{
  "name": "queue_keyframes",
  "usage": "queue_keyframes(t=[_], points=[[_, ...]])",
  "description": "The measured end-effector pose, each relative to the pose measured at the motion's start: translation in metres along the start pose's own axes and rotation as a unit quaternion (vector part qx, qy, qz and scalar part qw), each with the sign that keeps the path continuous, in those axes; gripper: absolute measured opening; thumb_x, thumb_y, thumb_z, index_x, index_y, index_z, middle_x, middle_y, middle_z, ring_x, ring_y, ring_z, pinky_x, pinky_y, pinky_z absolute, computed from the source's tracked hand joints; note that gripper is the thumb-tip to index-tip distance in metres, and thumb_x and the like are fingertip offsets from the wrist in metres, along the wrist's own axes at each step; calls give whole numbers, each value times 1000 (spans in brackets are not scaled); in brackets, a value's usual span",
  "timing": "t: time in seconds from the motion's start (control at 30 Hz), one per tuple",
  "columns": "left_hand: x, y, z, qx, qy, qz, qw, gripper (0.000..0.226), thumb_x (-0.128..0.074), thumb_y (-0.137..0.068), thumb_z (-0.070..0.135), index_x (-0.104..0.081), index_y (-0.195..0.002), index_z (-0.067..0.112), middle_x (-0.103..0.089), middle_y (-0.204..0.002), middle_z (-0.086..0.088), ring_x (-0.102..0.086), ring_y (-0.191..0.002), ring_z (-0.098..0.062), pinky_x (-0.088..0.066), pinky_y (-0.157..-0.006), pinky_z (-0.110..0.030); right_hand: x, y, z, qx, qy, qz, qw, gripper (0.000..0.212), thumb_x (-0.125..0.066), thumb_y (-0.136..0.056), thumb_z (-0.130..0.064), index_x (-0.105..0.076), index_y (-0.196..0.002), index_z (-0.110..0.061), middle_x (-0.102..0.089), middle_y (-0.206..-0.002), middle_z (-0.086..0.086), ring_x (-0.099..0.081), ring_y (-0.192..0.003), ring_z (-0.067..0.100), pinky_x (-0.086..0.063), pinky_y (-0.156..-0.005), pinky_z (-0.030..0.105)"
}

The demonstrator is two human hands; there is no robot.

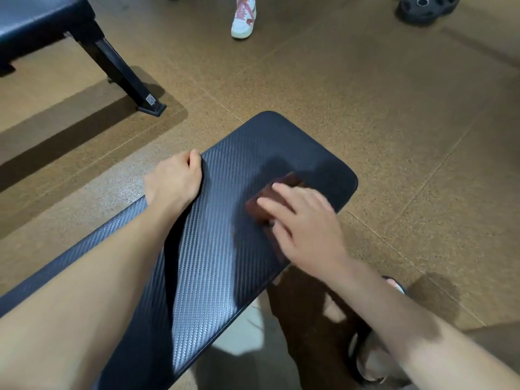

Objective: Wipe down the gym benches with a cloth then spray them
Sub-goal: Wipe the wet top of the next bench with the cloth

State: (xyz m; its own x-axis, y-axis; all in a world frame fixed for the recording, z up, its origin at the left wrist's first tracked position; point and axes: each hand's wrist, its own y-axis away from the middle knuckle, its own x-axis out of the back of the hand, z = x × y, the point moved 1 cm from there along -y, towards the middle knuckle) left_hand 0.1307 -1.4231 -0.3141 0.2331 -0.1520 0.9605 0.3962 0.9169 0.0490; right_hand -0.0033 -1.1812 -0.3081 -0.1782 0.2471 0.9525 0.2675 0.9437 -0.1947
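A dark blue padded gym bench [225, 220] with a woven texture runs from the lower left to the middle of the head view. A folded dark brown cloth [281, 190] lies on its far right part. My right hand [306, 223] presses on the cloth with straight, spread fingers; the hand is motion-blurred. My left hand [176, 180] grips the bench's left edge, its fingers curled over the side. No spray bottle is in view.
A second black bench [42, 21] stands at the top left, its metal leg [123, 77] reaching to the brown floor. A person's white and pink shoe [244, 19] is at the top middle. A black weight plate [427, 7] lies top right. My sandalled foot [374, 356] is beneath the bench's right side.
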Motion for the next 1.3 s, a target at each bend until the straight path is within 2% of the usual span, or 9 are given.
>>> queue_keyframes(t=[0.2, 0.3, 0.43, 0.6, 0.73, 0.83, 0.93, 1.1, 1.3], points=[[3, -9, -3, 20, 75, -69, 995, 55, -20, -106, 46, -65, -116, 17, -65, -130, -18, -58, -120, -37, -40, -94, -42, -5, -84, 49, -207, 72, 73, 973, 37, -43, -100, -26, -63, -131, -25, -58, -142, 12, -57, -115, 38, -40, -101, 49], [19, -11, -28, 18, 158, -89, 983, 53, -22, -109, 41, -62, -117, 8, -64, -130, -20, -56, -119, -35, -39, -96, -39, -19, -78, -17, -123, 75, 66, 987, 41, -44, -99, -28, -61, -135, -21, -52, -150, 16, -53, -123, 38, -38, -109, 50], [29, 6, -89, 65, 100, -44, 992, 46, -25, -108, 34, -60, -97, 6, -65, -116, -29, -59, -106, -41, -42, -86, -43, -37, -52, -118, 73, -13, -38, 997, 47, -46, -96, -32, -56, -142, -23, -45, -156, 13, -46, -129, 34, -31, -116, 48], [21, 11, -105, 97, 94, -31, 990, 49, -26, -102, 36, -63, -87, 9, -65, -97, -23, -53, -84, -32, -40, -77, -39, -32, -79, -62, 170, -29, -14, 985, 40, -51, -92, -23, -69, -127, -18, -61, -139, 15, -61, -113, 38, -47, -99, 50], [21, 14, -102, 81, 81, 7, 993, 46, -29, -102, 34, -62, -83, 10, -61, -82, -17, -52, -74, -32, -38, -71, -38, -8, -133, 63, -86, 16, 44, 995, 41, -44, -99, -23, -62, -134, -33, -58, -139, 4, -58, -117, 37, -46, -100, 44], [21, 14, -99, 79, 77, 4, 994, 45, -30, -102, 36, -62, -83, 10, -59, -79, -13, -52, -71, -29, -40, -70, -38, -19, -142, 62, -211, 29, 40, 976, 45, -33, -101, -31, -57, -138, -23, -53, -144, 13, -55, -117, 43, -42, -99, 49], [21, 13, -98, 73, 77, 6, 994, 46, -29, -102, 37, -62, -82, 12, -63, -84, -15, -56, -76, -31, -42, -70, -39, -41, -140, -4, -123, 48, 107, 985, 37, -43, -96, -23, -67, -125, -17, -60, -136, 16, -59, -109, 40, -43, -95, 49], [23, 17, -102, 86, 110, 20, 990, 44, -29, -104, 34, -61, -85, 10, -61, -88, -16, -52, -81, -30, -39, -74, -40, -65, -115, -153, 102, -35, 21, 994, 38, -42, -93, -25, -63, -123, -15, -59, -130, 10, -54, -105, 32, -41, -95, 46], [29, 19, -102, 112, 162, 17, 980, 49, -27, -98, 40, -68, -85, 16, -71, -93, -10, -62, -88, -30, -51, -87, -44, -52, -136, -94, 194, -38, -6, 980, 39, -50, -93, -22, -65, -129, -18, -61, -137, 10, -61, -110, 32, -47, -95, 47]])
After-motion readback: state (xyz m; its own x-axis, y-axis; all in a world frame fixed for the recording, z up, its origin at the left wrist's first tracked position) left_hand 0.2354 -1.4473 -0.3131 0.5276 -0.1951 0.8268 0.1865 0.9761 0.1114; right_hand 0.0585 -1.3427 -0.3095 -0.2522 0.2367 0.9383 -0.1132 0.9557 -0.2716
